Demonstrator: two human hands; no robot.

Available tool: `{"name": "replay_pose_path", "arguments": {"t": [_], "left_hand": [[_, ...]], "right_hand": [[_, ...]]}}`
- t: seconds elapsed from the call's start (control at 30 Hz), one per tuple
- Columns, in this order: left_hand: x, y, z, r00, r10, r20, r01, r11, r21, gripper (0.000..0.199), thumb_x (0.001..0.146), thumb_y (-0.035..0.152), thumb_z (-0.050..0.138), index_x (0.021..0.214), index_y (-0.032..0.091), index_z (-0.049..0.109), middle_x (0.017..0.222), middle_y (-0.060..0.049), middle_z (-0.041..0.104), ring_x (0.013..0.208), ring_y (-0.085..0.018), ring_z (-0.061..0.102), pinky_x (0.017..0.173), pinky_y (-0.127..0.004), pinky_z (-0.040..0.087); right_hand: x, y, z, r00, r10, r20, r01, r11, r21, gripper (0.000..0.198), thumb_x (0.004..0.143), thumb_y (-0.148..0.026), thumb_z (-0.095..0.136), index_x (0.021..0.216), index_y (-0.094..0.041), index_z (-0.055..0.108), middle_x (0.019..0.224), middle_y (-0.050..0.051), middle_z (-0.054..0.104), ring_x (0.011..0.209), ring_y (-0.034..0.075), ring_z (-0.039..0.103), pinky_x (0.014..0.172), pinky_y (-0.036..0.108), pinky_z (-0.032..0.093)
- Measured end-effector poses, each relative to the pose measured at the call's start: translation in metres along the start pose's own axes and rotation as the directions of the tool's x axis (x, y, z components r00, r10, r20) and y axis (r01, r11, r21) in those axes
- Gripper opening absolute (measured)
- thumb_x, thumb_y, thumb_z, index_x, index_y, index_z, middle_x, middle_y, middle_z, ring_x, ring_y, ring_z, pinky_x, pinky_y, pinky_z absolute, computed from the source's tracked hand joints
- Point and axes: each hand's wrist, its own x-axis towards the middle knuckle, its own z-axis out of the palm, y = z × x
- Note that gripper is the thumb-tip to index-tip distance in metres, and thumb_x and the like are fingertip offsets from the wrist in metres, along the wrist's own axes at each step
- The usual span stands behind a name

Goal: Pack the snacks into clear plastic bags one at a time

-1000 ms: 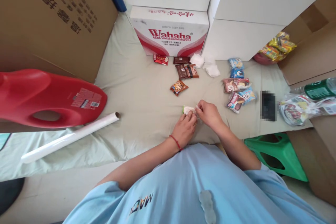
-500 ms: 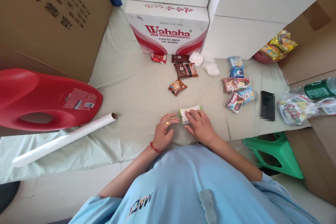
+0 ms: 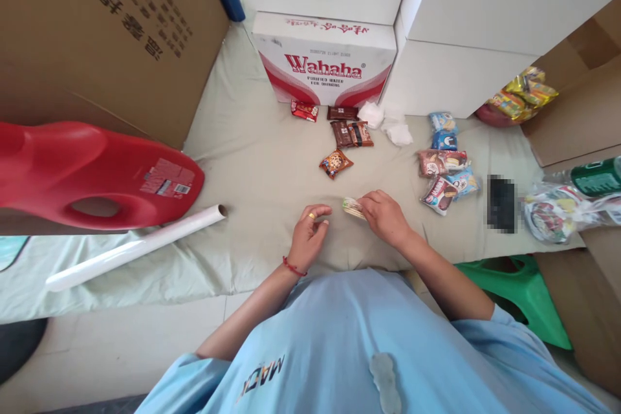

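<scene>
My right hand grips a small white-and-green snack packet by its right end, tilted just over the cloth. To its left, my left hand is held with fingers apart and nothing in them, a short gap from the packet. Ahead of both hands lies an orange cookie packet. Behind that are two brown snack packets side by side, a dark brown packet and a red packet. Several blue, brown and red cake packets are grouped to the right.
A Wahaha carton stands at the back, with crumpled white tissues before it. On the left are a red jug and a white roll. A blurred black object and a plastic-wrapped bundle lie at right.
My right hand has picked the packet up from the cloth and tilted it on edge. My left hand has come away from it slightly. The view has shifted a little.
</scene>
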Motion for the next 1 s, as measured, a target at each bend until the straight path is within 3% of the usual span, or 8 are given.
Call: {"name": "replay_pose_path", "arguments": {"t": [0.1, 0.2, 0.27, 0.33, 0.47, 0.63, 0.83, 1.0], "left_hand": [[0.006, 0.005, 0.012, 0.997, -0.038, 0.066, 0.045, 0.993, -0.107, 0.037, 0.091, 0.034, 0.064, 0.124, 0.019, 0.066, 0.130, -0.013, 0.065, 0.108, -0.022, 0.069, 0.081, -0.033, 0.060], [0.013, 0.008, 0.024, 0.979, -0.122, 0.166, 0.163, 0.952, -0.261, 0.053, 0.089, 0.044, 0.071, 0.133, 0.018, 0.058, 0.123, -0.013, 0.070, 0.094, -0.019, 0.069, 0.072, -0.030, 0.059], [0.016, 0.010, 0.030, 0.963, -0.161, 0.217, 0.227, 0.917, -0.327, 0.050, 0.089, 0.050, 0.071, 0.124, 0.017, 0.059, 0.108, -0.009, 0.072, 0.079, -0.015, 0.066, 0.064, -0.027, 0.055], [0.018, 0.010, 0.033, 0.962, -0.183, 0.201, 0.244, 0.908, -0.340, 0.044, 0.087, 0.051, 0.072, 0.112, 0.017, 0.059, 0.097, -0.005, 0.070, 0.068, -0.012, 0.061, 0.058, -0.025, 0.051], [0.019, 0.010, 0.039, 0.971, -0.184, 0.152, 0.220, 0.937, -0.272, 0.035, 0.086, 0.044, 0.072, 0.106, 0.019, 0.058, 0.090, -0.002, 0.067, 0.066, -0.012, 0.058, 0.059, -0.026, 0.050], [0.015, 0.004, 0.036, 0.973, -0.171, 0.155, 0.200, 0.960, -0.198, 0.033, 0.089, 0.040, 0.067, 0.113, 0.019, 0.061, 0.103, -0.007, 0.071, 0.080, -0.015, 0.066, 0.077, -0.032, 0.057], [0.005, -0.012, -0.002, 0.976, -0.219, -0.006, 0.219, 0.975, -0.025, 0.037, 0.089, 0.048, 0.064, 0.109, 0.018, 0.067, 0.097, -0.007, 0.072, 0.086, -0.019, 0.068, 0.080, -0.034, 0.056], [-0.017, -0.015, -0.056, 0.981, -0.018, -0.192, 0.084, 0.935, 0.343, 0.031, 0.096, 0.043, 0.053, 0.109, 0.020, 0.070, 0.110, -0.009, 0.071, 0.093, -0.021, 0.070, 0.082, -0.036, 0.058]], "right_hand": [[-0.002, 0.002, 0.000, 0.990, 0.132, -0.039, -0.109, 0.922, 0.371, 0.039, 0.106, -0.044, 0.046, 0.101, -0.021, 0.076, 0.093, 0.008, 0.072, 0.089, 0.023, 0.064, 0.084, 0.035, 0.050], [-0.007, -0.001, 0.005, 0.948, 0.309, 0.081, -0.275, 0.662, 0.697, 0.045, 0.100, -0.060, 0.052, 0.100, -0.021, 0.075, 0.085, 0.004, 0.072, 0.078, 0.020, 0.066, 0.072, 0.032, 0.052], [-0.012, -0.005, 0.011, 0.920, 0.368, 0.139, -0.329, 0.528, 0.783, 0.050, 0.098, -0.064, 0.052, 0.107, -0.021, 0.075, 0.088, 0.003, 0.074, 0.079, 0.021, 0.068, 0.071, 0.032, 0.055], [-0.019, -0.009, 0.017, 0.915, 0.384, 0.121, -0.319, 0.508, 0.800, 0.053, 0.098, -0.064, 0.051, 0.123, -0.022, 0.071, 0.103, 0.006, 0.077, 0.091, 0.023, 0.072, 0.080, 0.035, 0.058], [-0.033, -0.008, 0.030, 0.947, 0.321, 0.013, -0.242, 0.689, 0.683, 0.063, 0.096, -0.055, 0.058, 0.149, -0.021, 0.055, 0.144, 0.014, 0.066, 0.129, 0.026, 0.065, 0.111, 0.044, 0.051], [-0.022, 0.042, 0.010, 0.927, 0.365, -0.089, -0.297, 0.857, 0.422, 0.059, 0.100, -0.047, 0.045, 0.152, -0.020, 0.053, 0.153, 0.014, 0.059, 0.142, 0.028, 0.056, 0.120, 0.049, 0.043], [0.005, 0.125, -0.037, 0.837, 0.536, -0.111, -0.537, 0.843, 0.024, 0.052, 0.095, -0.022, 0.042, 0.142, -0.006, 0.056, 0.132, 0.026, 0.067, 0.120, 0.035, 0.066, 0.107, 0.050, 0.050], [-0.001, 0.130, -0.036, 0.831, 0.543, -0.120, -0.556, 0.803, -0.217, 0.054, 0.093, -0.014, 0.043, 0.143, 0.002, 0.051, 0.122, 0.034, 0.067, 0.110, 0.040, 0.065, 0.098, 0.053, 0.048]]}}
